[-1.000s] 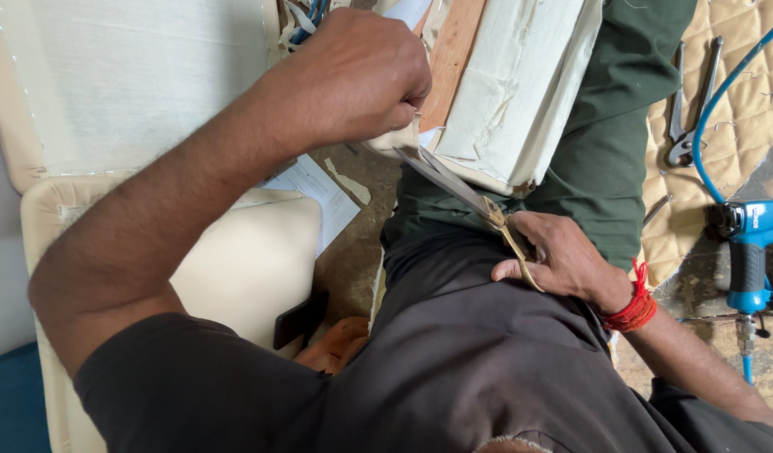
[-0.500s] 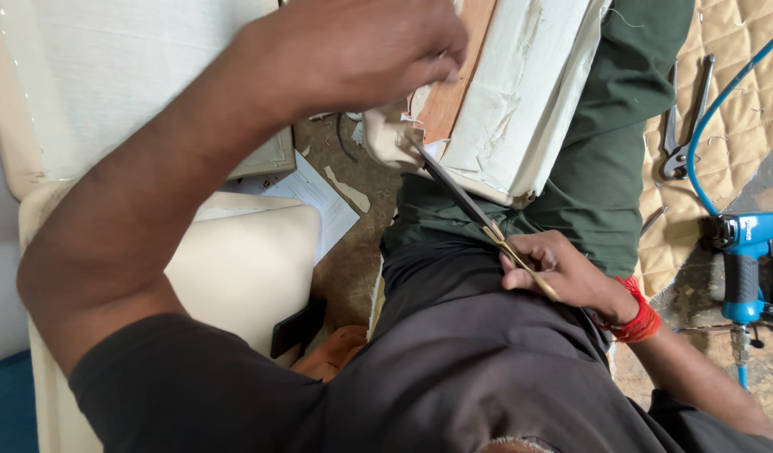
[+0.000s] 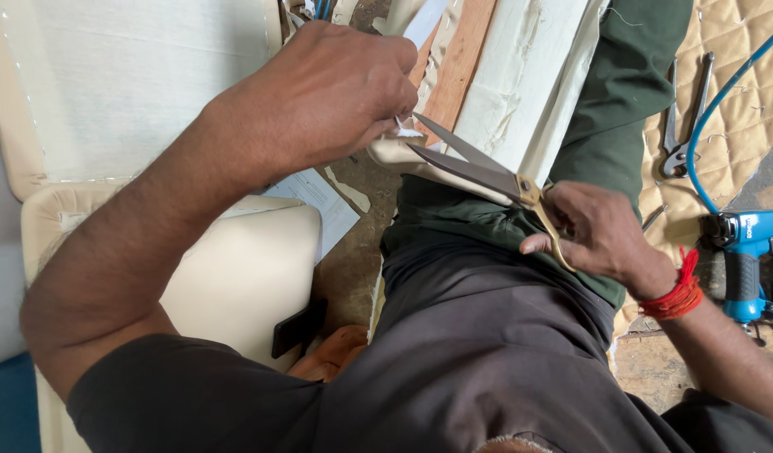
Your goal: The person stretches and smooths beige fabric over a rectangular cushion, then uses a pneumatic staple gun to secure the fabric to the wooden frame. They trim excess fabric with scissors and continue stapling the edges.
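Note:
My right hand grips the brass-coloured handles of large scissors, whose dark blades are parted and point up-left. Between the blade tips lies the edge of a cream fabric flap. My left hand pinches that cream fabric just above the blade tips, fingers closed on it. The fabric belongs to a cream upholstered panel with a wooden frame that rests across my lap. A red thread band is on my right wrist.
A cream cushion and a white padded panel lie at the left. A blue pneumatic tool with a blue hose, and metal pliers, rest on a tan quilted sheet at the right. Paper lies on the floor.
The scissors' blades have opened and their tips now sit at the fabric edge. My left hand has shifted a little with the fabric, and my right hand has risen toward the panel.

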